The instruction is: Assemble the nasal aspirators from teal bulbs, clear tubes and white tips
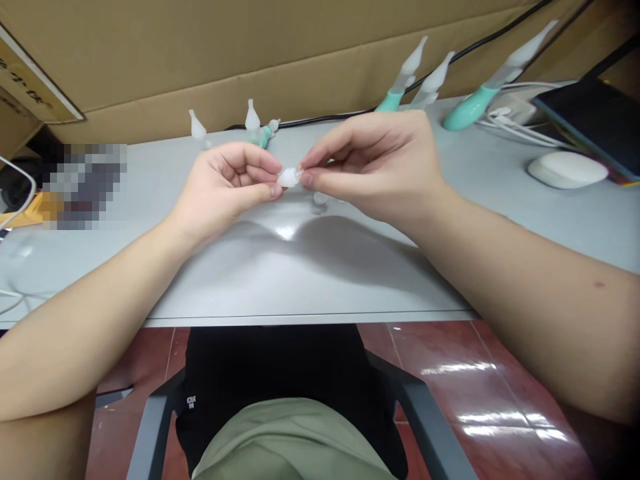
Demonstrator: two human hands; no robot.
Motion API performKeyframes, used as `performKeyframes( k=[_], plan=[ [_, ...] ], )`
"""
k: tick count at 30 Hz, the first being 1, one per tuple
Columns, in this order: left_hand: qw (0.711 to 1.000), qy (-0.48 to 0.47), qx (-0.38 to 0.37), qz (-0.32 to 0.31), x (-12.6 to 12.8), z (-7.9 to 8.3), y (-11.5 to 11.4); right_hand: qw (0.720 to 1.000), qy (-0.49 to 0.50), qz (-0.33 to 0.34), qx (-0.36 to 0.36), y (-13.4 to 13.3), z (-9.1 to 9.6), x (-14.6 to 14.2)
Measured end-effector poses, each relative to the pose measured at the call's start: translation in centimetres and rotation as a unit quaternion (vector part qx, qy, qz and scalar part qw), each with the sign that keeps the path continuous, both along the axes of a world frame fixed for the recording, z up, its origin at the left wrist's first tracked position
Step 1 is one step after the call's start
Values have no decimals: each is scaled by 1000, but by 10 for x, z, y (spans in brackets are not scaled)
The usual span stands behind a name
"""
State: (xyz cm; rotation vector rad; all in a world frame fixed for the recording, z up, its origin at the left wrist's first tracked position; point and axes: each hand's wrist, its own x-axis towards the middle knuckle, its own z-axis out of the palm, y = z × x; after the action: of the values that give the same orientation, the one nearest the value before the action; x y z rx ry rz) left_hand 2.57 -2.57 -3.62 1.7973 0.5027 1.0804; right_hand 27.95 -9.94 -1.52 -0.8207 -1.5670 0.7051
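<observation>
Above the middle of the grey desk, a small white translucent nozzle tip [289, 177] is held between both hands. The thumb and fingers of my left hand [225, 183] pinch its left end. My right hand [385, 160] grips the right end, where a clear part shows at the fingertips. Below the right fingers lies a small clear piece [320, 199], partly hidden. Behind my left hand stand a white-tipped piece [198, 125] and a teal bulb aspirator with a white tip [253, 117]. Farther right, another teal bulb aspirator [470, 108] leans upright.
Two more white-tipped aspirators, one with a teal bulb [390, 101], stand behind my right hand. A white mouse [568, 169], cables and a dark flat device [595, 120] lie at right. Cardboard [225, 53] walls the back of the desk [300, 280]. A pixelated patch covers something at left.
</observation>
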Motion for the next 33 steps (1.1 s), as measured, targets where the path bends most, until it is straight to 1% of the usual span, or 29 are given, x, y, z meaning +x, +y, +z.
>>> performKeyframes(
  k=[4, 7, 10, 13, 18, 21, 25, 29, 33],
  plan=[
    [1000, 24, 13, 16, 1, 1, -4, 1000, 2, -1, 0, -4, 4, -1],
    [999, 28, 8, 30, 0, 0, -6, 999, -14, 7, -44, -4, 7, 0],
    [999, 25, 14, 25, 0, -1, -7, 995, -44, 28, -87, -4, 9, 3],
    [999, 30, 18, 20, 0, -2, -7, 995, -51, 28, -86, -3, 9, 4],
    [999, 29, 15, 28, 1, -1, -8, 998, -54, 24, -31, -1, 6, 4],
    [999, 40, 10, 28, 2, -2, -7, 997, -50, 32, -51, -1, 5, 5],
    [999, 25, 21, 7, 1, -4, -4, 994, -46, 69, -65, 1, 3, 10],
    [999, 32, 22, 1, 0, -3, -4, 992, -46, 85, -80, 4, 2, 12],
    [999, 21, 23, -11, 1, -1, -6, 986, -34, 119, -115, 8, 1, 11]
  ],
)
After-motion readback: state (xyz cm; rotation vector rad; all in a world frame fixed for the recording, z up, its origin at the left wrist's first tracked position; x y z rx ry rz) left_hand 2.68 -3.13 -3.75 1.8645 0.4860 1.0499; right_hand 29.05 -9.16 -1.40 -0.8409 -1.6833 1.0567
